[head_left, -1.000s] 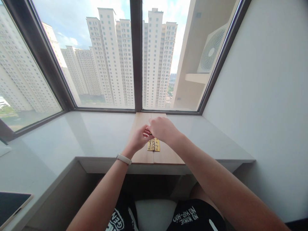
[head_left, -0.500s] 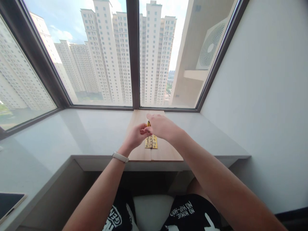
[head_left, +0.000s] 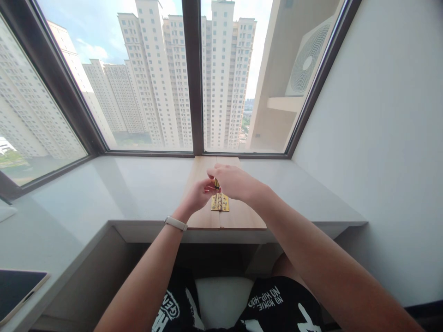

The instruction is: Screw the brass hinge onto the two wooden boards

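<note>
A gold-coloured hinge (head_left: 220,203), its barrel running between the leaves and dark screw holes or screws dotted over it, lies across the seam of two light wooden boards (head_left: 202,219). My right hand (head_left: 235,180) is closed from above round a small yellow-and-black screwdriver (head_left: 217,183), held upright over the hinge's far end. Its tip is hidden. Close against the tool's lower end, my left hand (head_left: 199,196) has its fingertips pinched together. Whatever lies between them is too small to make out. A pale band circles the left wrist.
The boards rest on a white window ledge (head_left: 145,193) that ends in a front edge above a dark recess. Behind is a dark window frame (head_left: 197,92); a white wall (head_left: 380,138) rises at right. A dark flat tablet-like device (head_left: 20,290) lies at lower left.
The view has shifted slightly. The screwdriver shows more between my hands, and the right fingertips have turned a little to the left. Both hands stay at the hinge's far end.
</note>
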{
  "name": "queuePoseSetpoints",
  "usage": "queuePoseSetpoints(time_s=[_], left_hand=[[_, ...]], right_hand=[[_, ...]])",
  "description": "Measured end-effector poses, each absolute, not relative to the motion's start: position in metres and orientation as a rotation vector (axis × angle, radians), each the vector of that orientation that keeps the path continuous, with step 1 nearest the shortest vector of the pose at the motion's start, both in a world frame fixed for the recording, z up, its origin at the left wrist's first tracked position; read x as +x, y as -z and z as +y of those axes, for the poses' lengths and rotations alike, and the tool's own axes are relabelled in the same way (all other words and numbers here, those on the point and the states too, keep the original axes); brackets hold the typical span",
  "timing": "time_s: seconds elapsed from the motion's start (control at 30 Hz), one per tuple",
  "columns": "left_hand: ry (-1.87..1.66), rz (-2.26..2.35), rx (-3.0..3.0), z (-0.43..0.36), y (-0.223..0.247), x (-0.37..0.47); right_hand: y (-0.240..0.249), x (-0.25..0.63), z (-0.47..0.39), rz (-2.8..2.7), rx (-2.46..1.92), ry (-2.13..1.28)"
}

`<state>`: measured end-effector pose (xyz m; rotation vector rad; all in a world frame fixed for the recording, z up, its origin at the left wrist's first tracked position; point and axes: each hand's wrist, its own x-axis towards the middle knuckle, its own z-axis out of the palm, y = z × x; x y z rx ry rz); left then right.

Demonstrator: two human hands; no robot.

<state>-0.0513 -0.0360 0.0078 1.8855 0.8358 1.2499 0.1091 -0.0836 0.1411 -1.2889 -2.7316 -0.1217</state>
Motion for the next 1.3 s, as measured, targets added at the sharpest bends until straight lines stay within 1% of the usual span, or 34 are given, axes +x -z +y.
queuePoseSetpoints(time_s=[0.1, 0.2, 0.27, 0.4, 0.57, 0.7, 0.87, 1.07, 1.3], left_hand=[[-1.265, 0.872, 1.865, -0.036, -0.004, -0.051], [-1.293, 0.927, 1.838, -0.037, -0.003, -0.049], [-1.306, 0.954, 1.83, -0.037, -0.003, -0.048], [-1.207, 0.965, 1.889, -0.034, 0.002, -0.052], [-0.992, 1.029, 2.048, -0.029, 0.021, -0.059], [-0.975, 1.073, 2.157, -0.028, 0.033, -0.058], [-0.991, 1.208, 2.234, -0.028, 0.035, -0.056], [-0.944, 1.225, 2.199, -0.029, 0.031, -0.056], [-0.862, 1.248, 2.265, -0.023, 0.024, -0.059]], right_hand=[[-0.14, 0.109, -0.083, -2.675, -1.372, 0.042], [-0.138, 0.105, -0.081, -2.568, -1.571, 0.159], [-0.135, 0.103, -0.079, -2.541, -1.613, 0.247], [-0.131, 0.104, -0.078, -2.591, -1.535, 0.293], [-0.132, 0.109, -0.079, -2.651, -1.425, 0.269], [-0.136, 0.108, -0.082, -2.699, -1.329, 0.215], [-0.143, 0.104, -0.087, -2.736, -1.247, 0.249], [-0.146, 0.124, -0.092, -2.491, -1.148, 0.18], [-0.131, 0.171, -0.106, -2.123, -1.123, 0.065]])
